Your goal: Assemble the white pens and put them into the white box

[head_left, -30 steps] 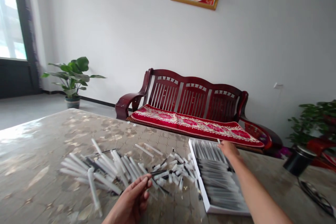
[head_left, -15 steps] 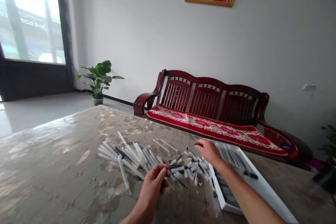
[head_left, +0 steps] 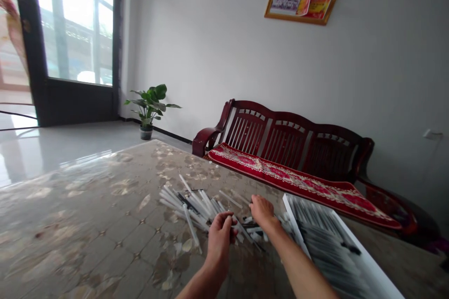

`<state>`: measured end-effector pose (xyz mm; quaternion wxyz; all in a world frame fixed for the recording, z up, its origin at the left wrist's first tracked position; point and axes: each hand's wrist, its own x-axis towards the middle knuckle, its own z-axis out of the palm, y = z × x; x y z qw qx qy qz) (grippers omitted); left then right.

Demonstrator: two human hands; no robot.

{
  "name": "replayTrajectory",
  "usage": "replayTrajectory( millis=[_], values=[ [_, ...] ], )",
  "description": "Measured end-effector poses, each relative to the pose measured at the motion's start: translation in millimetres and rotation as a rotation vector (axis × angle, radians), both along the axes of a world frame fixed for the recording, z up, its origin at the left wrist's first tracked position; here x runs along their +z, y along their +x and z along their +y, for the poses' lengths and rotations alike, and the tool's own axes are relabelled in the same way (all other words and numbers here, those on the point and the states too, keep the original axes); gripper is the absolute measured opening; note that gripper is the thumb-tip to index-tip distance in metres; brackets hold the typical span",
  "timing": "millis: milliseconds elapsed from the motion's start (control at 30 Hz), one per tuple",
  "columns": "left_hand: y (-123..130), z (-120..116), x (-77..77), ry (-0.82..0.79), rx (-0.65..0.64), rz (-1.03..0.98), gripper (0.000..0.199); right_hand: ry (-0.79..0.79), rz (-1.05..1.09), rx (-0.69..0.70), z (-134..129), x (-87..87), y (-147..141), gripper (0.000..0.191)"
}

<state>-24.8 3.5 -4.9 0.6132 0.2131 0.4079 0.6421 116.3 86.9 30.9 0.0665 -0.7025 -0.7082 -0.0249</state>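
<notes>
1. The left hand point(head_left: 220, 238) hung over the near edge of the heap, its fingers curled well in and its thumb folded over them. It was nearly closed, but the knuckles hid whatever lay inside, so it could not be told whether it had hold of anything.
2. The right hand point(head_left: 262, 211) bent down from the wrist over the right end of the heap, partly open, its fingertips turned out of view. It showed no clear grip on anything, though this could not be told for certain.
3. The heap of white plastic tubes point(head_left: 196, 205), mixed with thin dark rods, lay on the bench point(head_left: 70, 229), spreading from about 10 o'clock of the left hand round to 12 o'clock of the right hand.
4. Most of the tubes crossed one another, many with long axes running roughly from 11 to 5 o'clock. One loose clear tube point(head_left: 191, 228) lay just beside the left hand at 9 o'clock, on that same slant, and the left hand was the nearer to it.
5. A white-rimmed tray point(head_left: 295, 215) of ranked dark-tipped tubes point(head_left: 324, 243) stood at about 3 o'clock of the right hand, the nearer hand to it.
6. Beyond the bench, a dark red wooden settee point(head_left: 280, 135) with a red floral cushion point(head_left: 301, 191) stood along the wall at 1 o'clock.
</notes>
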Motion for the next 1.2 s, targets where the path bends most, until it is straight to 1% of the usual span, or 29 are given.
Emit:
replayTrajectory(
  millis=[67,100,200,267,300,367,433,500,567,600,667,833,967,1067,1200],
  values=[
    [2.5,-0.9,0.6,-0.007,-0.021,-0.005,0.036,0.017,0.034,0.026,-11.8,5.2,-0.2,0.017],
    [3.7,-1.7,1.4,-0.011,-0.034,-0.007,0.038,0.031,0.081,0.07,-19.5,7.8,-1.1,0.017],
    [6.2,-4.6,4.0,-0.015,-0.076,0.003,0.043,0.082,0.298,0.288,-45.9,12.7,-6.0,0.016],
    [6.4,-6.4,4.3,-0.002,-0.101,0.028,0.037,0.079,0.435,0.411,-60.2,12.7,-7.4,0.016],
    [6.2,-6.9,3.9,0.006,-0.103,0.041,0.033,0.061,0.479,0.429,-64.5,12.0,-6.7,0.017],
    [5.2,-6.9,2.2,0.015,-0.074,0.056,0.03,0.022,0.514,0.379,-66.5,9.8,-1.8,0.02],
    [4.3,-5.4,0.3,0.005,-0.019,0.061,0.034,-0.003,0.416,0.25,-61.7,7.3,5.5,0.021],
    [4.2,-3.4,-1.3,-0.007,0.021,0.065,0.037,-0.029,0.195,0.155,-54.6,5.5,11.7,0.018],
    [4.7,-1.9,-2.6,-0.012,0.039,0.069,0.04,-0.065,-0.034,0.144,-48.9,5.2,14.2,0.017],
    [5.0,-1.4,-3.2,-0.01,0.044,0.07,0.04,-0.08,-0.112,0.158,-47.1,5.8,13.9,0.017],
    [5.0,-0.9,-4.2,-0.007,0.053,0.065,0.041,-0.102,-0.197,0.193,-44.9,8.0,10.9,0.016],
    [1.1,1.2,-4.4,-0.031,0.099,0.014,0.04,-0.153,-0.266,0.299,-43.3,14.8,0.7,0.017],
    [-1.2,2.9,-1.9,-0.051,0.123,-0.035,0.037,-0.145,-0.304,0.357,-48.3,19.7,0.4,0.021],
    [-0.8,2.2,-0.1,-0.057,0.121,-0.07,0.034,-0.084,-0.299,0.358,-58.2,25.2,7.1,0.022],
    [1.0,-0.9,2.8,-0.054,0.097,-0.114,0.028,0.047,-0.215,0.317,-79.0,28.2,20.3,0.024]
  ],
)
